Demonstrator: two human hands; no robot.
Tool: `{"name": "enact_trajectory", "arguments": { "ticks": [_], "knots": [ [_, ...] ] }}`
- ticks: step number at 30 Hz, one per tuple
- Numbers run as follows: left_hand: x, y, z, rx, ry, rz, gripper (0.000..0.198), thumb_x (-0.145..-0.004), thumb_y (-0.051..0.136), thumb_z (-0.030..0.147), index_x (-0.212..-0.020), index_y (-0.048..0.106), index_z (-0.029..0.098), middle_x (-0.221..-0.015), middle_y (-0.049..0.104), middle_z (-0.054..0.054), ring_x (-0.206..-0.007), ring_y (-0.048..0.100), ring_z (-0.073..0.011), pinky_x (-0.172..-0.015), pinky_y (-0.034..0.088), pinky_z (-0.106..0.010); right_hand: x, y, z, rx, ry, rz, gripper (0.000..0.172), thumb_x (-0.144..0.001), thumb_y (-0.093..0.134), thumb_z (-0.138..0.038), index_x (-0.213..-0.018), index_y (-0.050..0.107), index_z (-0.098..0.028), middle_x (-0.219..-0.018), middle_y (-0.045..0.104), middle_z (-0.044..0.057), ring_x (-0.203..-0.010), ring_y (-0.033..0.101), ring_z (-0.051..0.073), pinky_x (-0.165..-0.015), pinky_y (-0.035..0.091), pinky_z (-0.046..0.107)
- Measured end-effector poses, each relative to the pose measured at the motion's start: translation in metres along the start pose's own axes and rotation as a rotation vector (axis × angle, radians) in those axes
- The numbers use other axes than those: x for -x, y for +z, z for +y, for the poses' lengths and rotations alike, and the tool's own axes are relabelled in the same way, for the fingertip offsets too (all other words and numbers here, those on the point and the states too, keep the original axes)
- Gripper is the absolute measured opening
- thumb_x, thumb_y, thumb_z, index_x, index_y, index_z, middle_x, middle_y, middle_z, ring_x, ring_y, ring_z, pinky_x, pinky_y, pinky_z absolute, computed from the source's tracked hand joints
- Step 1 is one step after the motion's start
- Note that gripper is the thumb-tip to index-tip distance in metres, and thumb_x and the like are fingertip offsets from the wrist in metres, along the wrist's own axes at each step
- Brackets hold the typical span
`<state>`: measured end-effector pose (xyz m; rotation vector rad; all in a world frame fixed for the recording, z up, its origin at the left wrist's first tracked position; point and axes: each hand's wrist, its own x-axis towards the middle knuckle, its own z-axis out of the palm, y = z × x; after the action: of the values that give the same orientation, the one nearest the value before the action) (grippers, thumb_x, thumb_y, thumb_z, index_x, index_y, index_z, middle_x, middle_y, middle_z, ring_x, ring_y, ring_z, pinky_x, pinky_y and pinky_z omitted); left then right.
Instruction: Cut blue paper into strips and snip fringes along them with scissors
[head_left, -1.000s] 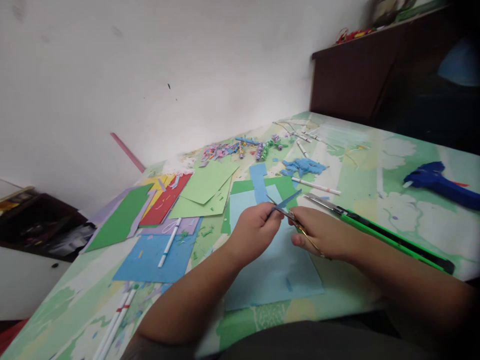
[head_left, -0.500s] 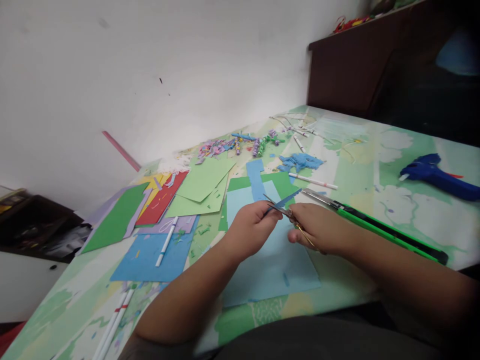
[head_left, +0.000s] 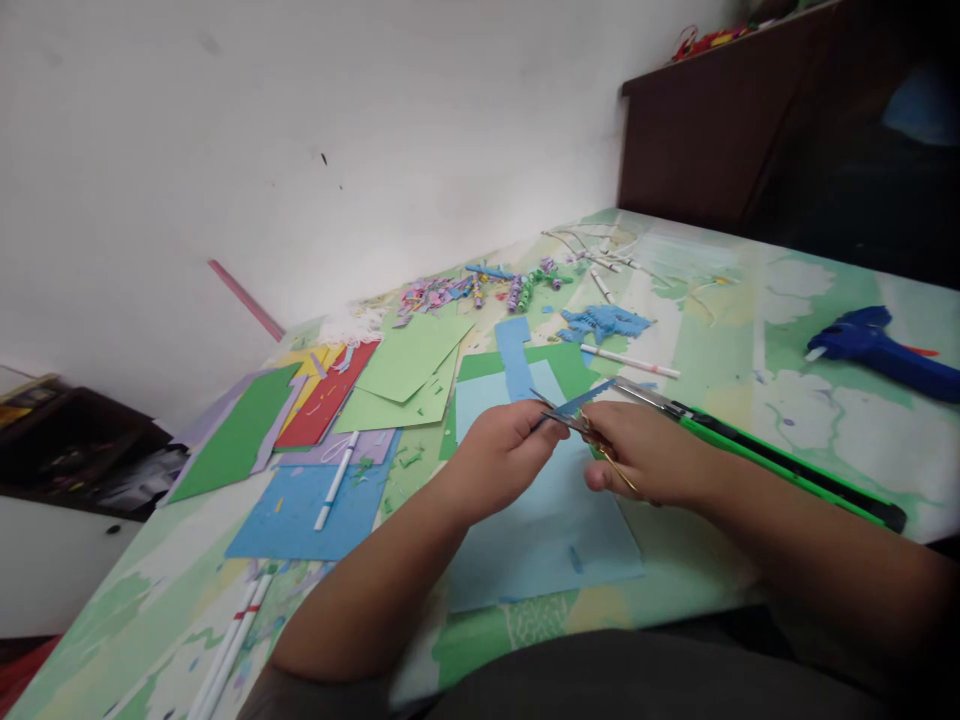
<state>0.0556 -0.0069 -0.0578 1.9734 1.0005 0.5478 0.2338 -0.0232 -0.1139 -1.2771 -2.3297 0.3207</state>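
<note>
My left hand [head_left: 504, 452] is closed in a pinch on a narrow blue paper strip [head_left: 581, 402] that sticks out up and to the right. My right hand [head_left: 645, 452] grips small gold-handled scissors [head_left: 574, 422], whose blades meet the strip between my two hands. Both hands hover just above a light blue paper sheet [head_left: 547, 530] on the green patterned table [head_left: 720, 340].
Coloured paper sheets [head_left: 352, 400] and a white pen [head_left: 336, 482] lie to the left. A green utility knife [head_left: 757, 452] lies right of my hands, a blue glue gun [head_left: 881, 350] at far right. Rolled paper scraps [head_left: 487, 288] sit near the wall. A dark cabinet [head_left: 712, 130] stands behind.
The hands stay together on the strip and scissors. The scissor blades have closed a little on the strip, and the view has shifted slightly.
</note>
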Motion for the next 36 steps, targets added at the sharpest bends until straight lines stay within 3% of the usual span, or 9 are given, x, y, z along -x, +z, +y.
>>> {"name": "enact_trajectory", "arguments": {
  "ticks": [5,24,31,36],
  "knots": [
    [0.003,0.007,0.004,-0.249,0.052,0.105,0.026,-0.080,0.035,0.026,-0.056,0.040,0.018,-0.052,0.044,0.003,-0.051,0.041,-0.0086,-0.052,0.032,-0.022,0.000,0.000,0.001,-0.029,-0.003,-0.033,0.051,-0.073,0.034,-0.064,-0.076,0.046,-0.015,-0.069,0.049,0.005,-0.059,0.041,0.015,-0.052,0.027,0.026],
    [0.004,0.014,0.001,-0.384,0.028,0.151,0.028,-0.081,0.034,0.027,-0.056,0.041,0.018,-0.055,0.047,0.002,-0.056,0.044,-0.0106,-0.055,0.032,-0.023,-0.002,-0.004,-0.007,-0.033,0.090,-0.155,0.029,-0.078,0.042,-0.044,-0.079,0.046,-0.015,-0.073,0.053,0.007,-0.063,0.047,0.017,-0.056,0.033,0.027],
    [0.004,0.008,0.004,-0.178,-0.080,0.082,0.021,-0.077,0.039,0.026,-0.060,0.047,0.017,-0.050,0.047,0.004,-0.049,0.043,-0.0088,-0.051,0.032,-0.022,-0.001,-0.002,-0.006,0.092,0.065,-0.105,0.033,-0.079,0.040,-0.047,-0.075,0.048,-0.015,-0.068,0.053,0.007,-0.060,0.047,0.018,-0.052,0.028,0.026],
    [0.001,-0.002,0.002,0.197,-0.135,-0.141,0.015,-0.076,0.042,0.025,-0.068,0.049,0.015,-0.041,0.040,0.008,-0.036,0.033,-0.0042,-0.040,0.027,-0.019,-0.003,-0.008,-0.010,0.120,0.050,-0.139,0.029,-0.078,0.046,-0.045,-0.073,0.050,-0.016,-0.068,0.056,0.007,-0.063,0.051,0.020,-0.053,0.027,0.025]
  ]
}}
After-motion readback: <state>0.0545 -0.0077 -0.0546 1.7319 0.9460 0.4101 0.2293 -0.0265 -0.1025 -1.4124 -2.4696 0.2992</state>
